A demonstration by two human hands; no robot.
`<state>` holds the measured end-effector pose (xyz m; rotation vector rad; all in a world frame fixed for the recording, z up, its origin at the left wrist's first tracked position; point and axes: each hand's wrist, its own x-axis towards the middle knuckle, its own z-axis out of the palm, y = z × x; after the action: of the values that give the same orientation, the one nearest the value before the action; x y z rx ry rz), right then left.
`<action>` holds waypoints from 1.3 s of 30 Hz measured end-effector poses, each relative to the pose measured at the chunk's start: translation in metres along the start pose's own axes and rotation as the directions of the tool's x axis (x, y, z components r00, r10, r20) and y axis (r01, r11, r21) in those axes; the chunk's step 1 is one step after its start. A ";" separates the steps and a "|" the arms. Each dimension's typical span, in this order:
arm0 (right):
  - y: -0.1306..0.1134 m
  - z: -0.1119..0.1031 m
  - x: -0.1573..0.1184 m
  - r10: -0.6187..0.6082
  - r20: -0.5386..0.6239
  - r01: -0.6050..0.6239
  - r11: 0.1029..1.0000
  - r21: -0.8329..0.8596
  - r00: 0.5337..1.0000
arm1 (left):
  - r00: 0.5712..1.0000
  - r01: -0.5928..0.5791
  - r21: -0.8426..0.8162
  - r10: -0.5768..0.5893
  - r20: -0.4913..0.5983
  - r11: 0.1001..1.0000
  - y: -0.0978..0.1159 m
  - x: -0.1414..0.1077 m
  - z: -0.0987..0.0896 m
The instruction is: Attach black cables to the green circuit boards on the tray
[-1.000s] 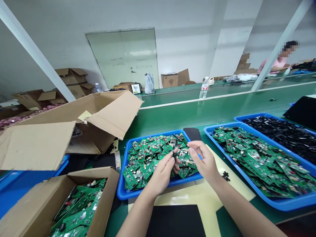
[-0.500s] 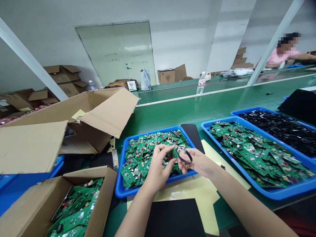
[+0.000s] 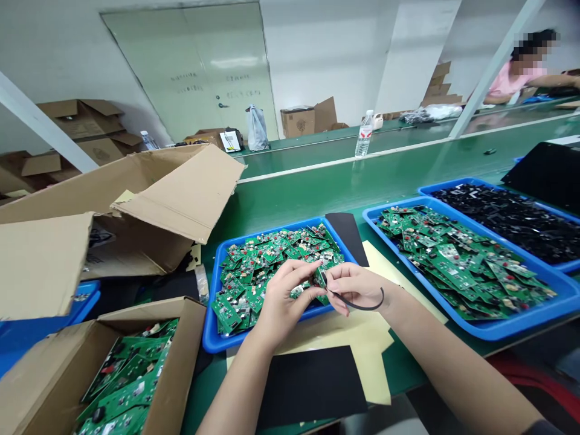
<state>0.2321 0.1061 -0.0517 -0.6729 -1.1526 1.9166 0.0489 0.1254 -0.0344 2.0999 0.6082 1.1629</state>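
Observation:
Between the thumb and fingers of my left hand (image 3: pixel 286 296) is a small green circuit board (image 3: pixel 319 277), tilted up on edge. My right hand (image 3: pixel 356 286) pinches a thin black strip (image 3: pixel 369 307) against the board's right side. The strip's loose end curves out toward my right wrist. Where strip and board meet is partly hidden by my fingertips. Both hands are over the front right part of a blue tray (image 3: pixel 212 338) heaped with green circuit boards (image 3: pixel 254 272).
To the right stand a blue tray (image 3: pixel 492 331) of circuit boards and another of black parts (image 3: pixel 516 223). An open cardboard box (image 3: pixel 181 362) with boards is at left, a larger carton (image 3: pixel 181 199) behind it. A bottle (image 3: pixel 364 134) stands farther back. A person (image 3: pixel 521 75) sits far right.
The black strip, looped beside my right fingers before, now stretches out toward my right wrist. My right fingertips have come closer to the board. The camera view has tilted slightly down.

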 end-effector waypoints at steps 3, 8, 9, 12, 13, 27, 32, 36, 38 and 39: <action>-0.003 0.001 -0.002 -0.011 -0.021 0.010 1.000 -0.026 1.000 | 0.994 0.103 -0.162 -0.098 0.039 0.981 0.004 0.001 0.000; -0.009 0.007 -0.005 -0.132 -0.138 0.108 0.980 -0.168 0.982 | 0.970 0.242 -0.327 -0.234 0.065 0.914 0.005 0.001 0.004; -0.010 0.008 -0.005 -0.161 -0.165 0.126 0.971 -0.205 0.973 | 0.966 0.256 -0.348 -0.248 0.068 0.902 0.005 0.001 0.005; -0.009 0.011 -0.003 -0.227 -0.232 0.156 0.945 -0.288 0.946 | 0.955 0.291 -0.401 -0.287 0.071 0.868 0.005 0.001 0.007; -0.009 0.012 -0.003 -0.250 -0.252 0.164 0.934 -0.317 0.935 | 0.951 0.301 -0.414 -0.300 0.068 0.859 0.004 0.001 0.007; 0.003 0.030 -0.002 -0.371 -0.306 0.227 0.880 -0.416 0.877 | 0.891 0.387 -0.452 -0.452 -0.042 0.804 -0.001 0.005 0.010; 0.005 0.024 -0.001 -0.515 -0.346 0.274 0.789 -0.550 0.784 | 0.887 0.390 -0.471 -0.460 -0.037 0.791 0.000 0.005 0.010; 0.001 0.019 -0.003 -0.641 -0.276 0.309 0.645 -0.699 0.716 | 0.900 0.359 -0.493 -0.434 -0.042 0.793 0.001 0.005 0.009; -0.002 0.018 -0.003 -0.682 -0.222 0.300 0.559 -0.773 0.697 | 0.899 0.361 -0.509 -0.436 -0.031 0.781 0.002 0.005 0.008; -0.002 0.018 -0.003 -0.701 -0.205 0.294 0.521 -0.802 0.683 | 0.897 0.363 -0.514 -0.440 -0.032 0.777 0.003 0.005 0.008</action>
<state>0.2207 0.0958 -0.0414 -1.0217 -1.5174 0.6217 0.0588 0.1246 -0.0328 1.3656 0.6989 1.0876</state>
